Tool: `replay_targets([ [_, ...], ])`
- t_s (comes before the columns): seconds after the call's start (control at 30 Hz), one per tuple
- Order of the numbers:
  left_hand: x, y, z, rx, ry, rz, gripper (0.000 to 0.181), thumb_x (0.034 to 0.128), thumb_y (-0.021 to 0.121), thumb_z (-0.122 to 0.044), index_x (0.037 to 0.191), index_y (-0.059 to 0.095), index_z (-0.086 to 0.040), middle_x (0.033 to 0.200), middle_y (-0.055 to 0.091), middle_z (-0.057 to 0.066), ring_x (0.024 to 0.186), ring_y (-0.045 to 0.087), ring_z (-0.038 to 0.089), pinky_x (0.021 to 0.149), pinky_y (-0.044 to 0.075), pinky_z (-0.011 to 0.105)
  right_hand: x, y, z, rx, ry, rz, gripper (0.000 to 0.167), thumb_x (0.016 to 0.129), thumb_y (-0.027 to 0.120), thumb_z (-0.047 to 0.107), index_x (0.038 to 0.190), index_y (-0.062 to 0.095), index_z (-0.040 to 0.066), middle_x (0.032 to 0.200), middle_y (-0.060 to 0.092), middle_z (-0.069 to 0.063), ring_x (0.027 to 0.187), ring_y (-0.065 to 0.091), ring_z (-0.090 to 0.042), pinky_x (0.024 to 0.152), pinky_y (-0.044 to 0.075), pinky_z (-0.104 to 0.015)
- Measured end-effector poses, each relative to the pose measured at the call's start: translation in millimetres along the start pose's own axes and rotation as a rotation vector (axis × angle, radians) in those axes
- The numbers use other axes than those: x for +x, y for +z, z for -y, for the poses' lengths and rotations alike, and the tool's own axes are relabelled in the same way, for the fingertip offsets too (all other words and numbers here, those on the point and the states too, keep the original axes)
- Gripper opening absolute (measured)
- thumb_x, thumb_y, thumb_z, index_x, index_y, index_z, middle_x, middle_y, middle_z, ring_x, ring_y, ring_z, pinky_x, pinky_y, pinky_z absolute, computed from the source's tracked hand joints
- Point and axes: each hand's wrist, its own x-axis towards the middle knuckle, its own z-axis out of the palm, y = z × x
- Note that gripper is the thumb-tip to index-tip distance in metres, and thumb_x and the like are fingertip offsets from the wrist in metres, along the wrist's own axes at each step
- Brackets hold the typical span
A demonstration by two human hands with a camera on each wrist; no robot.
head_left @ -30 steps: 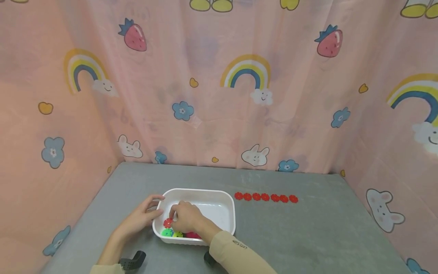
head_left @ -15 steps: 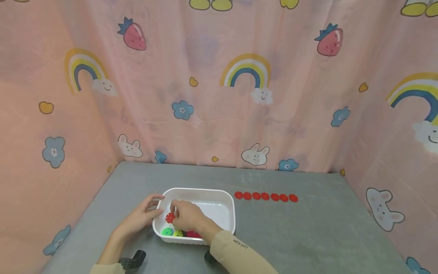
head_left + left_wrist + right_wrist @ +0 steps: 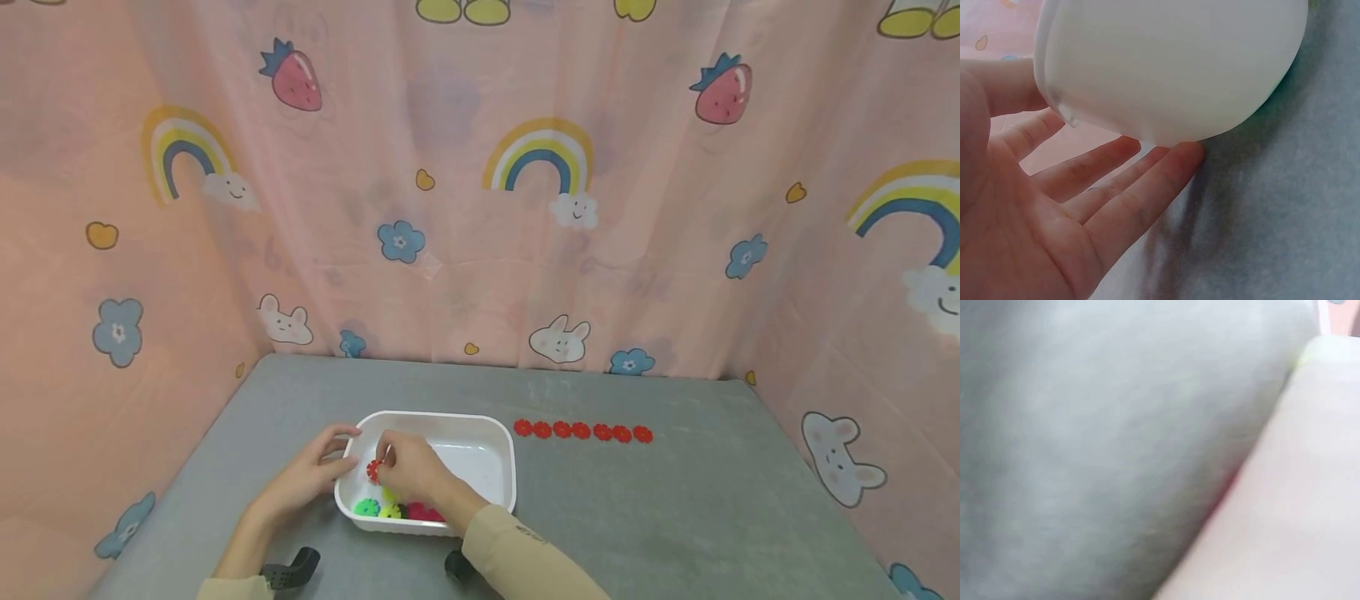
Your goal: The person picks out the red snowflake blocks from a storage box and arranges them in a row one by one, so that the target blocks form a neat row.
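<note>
Inside a white plastic bin (image 3: 487,425), my right hand (image 3: 414,467) pinches a red flower-shaped disc (image 3: 373,472) between thumb and fingers, above the bin's floor. Below it lie a green disc (image 3: 367,507), a yellow disc (image 3: 390,512) and pinkish-red pieces (image 3: 423,512), partly covered by the right wrist. My left hand (image 3: 315,467) rests its spread fingers and thumb against the bin's left end. From the left wrist view, the left hand's extended fingers (image 3: 1141,206) touch the bin's outer wall. The right wrist view is blurred and shows no fingers.
Several red flower-shaped discs (image 3: 581,431) lie in a row on the grey table (image 3: 675,500), right of the bin. A pink patterned curtain (image 3: 480,275) closes off the back and sides. Dark wrist-camera parts (image 3: 291,569) stick out by the forearms.
My right hand has lifted the red disc slightly up and away from the green and yellow pieces, uncovering more yellow. The left hand and the bin have stayed put.
</note>
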Motion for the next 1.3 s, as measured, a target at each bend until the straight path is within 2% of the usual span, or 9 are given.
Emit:
replay_targets([
  [0.17,0.0,0.4,-0.1,-0.004,0.006,0.011,0.047,0.0998,0.065,-0.021,0.141,0.047,-0.010,0.149,0.042,0.030,0.135,0.044,0.050,0.091,0.056,0.054,-6.7,-10,9,0.136,0.009,-0.005,0.014,0.093,0.068,0.008,0.097,0.059,0.016,0.083,0.058,0.004,0.069,0.056,-0.011,0.056,0.052,-0.022],
  [0.47,-0.1,-0.6,-1.4,0.024,-0.032,-0.001,0.048,0.1000,0.065,-0.024,0.142,0.046,-0.011,0.151,0.040,0.030,0.135,0.044,0.051,0.092,0.055,0.056,-19.3,-35,13,0.210,-0.057,-0.025,0.012,0.094,0.065,0.007,0.100,0.057,0.014,0.082,0.061,0.004,0.067,0.060,-0.008,0.060,0.051,-0.021],
  [0.63,-1.0,-0.4,-0.5,0.017,-0.036,-0.004,0.048,0.0999,0.065,-0.023,0.142,0.046,-0.011,0.150,0.040,0.030,0.134,0.046,0.050,0.091,0.056,0.054,-32.1,-52,12,0.285,-0.050,-0.021,0.012,0.095,0.063,0.008,0.103,0.056,0.013,0.084,0.063,0.001,0.068,0.065,-0.013,0.063,0.055,-0.026],
  [0.83,0.6,-0.5,1.8,0.030,-0.028,-0.009,0.049,0.1003,0.065,-0.024,0.143,0.045,-0.010,0.150,0.040,0.031,0.133,0.046,0.051,0.090,0.056,0.055,-48.3,-71,2,0.285,-0.061,-0.056,0.007,0.097,0.062,0.011,0.102,0.057,0.013,0.083,0.065,0.001,0.069,0.066,-0.015,0.069,0.060,-0.035],
  [1.1,2.4,1.0,2.6,0.041,-0.037,-0.006,0.050,0.0998,0.065,-0.026,0.143,0.046,-0.011,0.150,0.040,0.031,0.136,0.042,0.053,0.092,0.055,0.057,-72.5,-95,-20,0.337,-0.086,-0.113,0.009,0.098,0.064,0.009,0.101,0.056,0.006,0.083,0.064,-0.004,0.068,0.064,-0.018,0.067,0.059,-0.028],
  [1.3,2.9,1.8,2.2,0.033,-0.047,-0.011,0.050,0.0991,0.066,-0.027,0.143,0.047,-0.013,0.151,0.040,0.029,0.138,0.041,0.052,0.094,0.054,0.056,-89.4,-113,-36,0.285,-0.081,-0.152,0.010,0.096,0.066,0.009,0.099,0.056,0.007,0.082,0.062,-0.005,0.067,0.062,-0.019,0.065,0.059,-0.032],
])
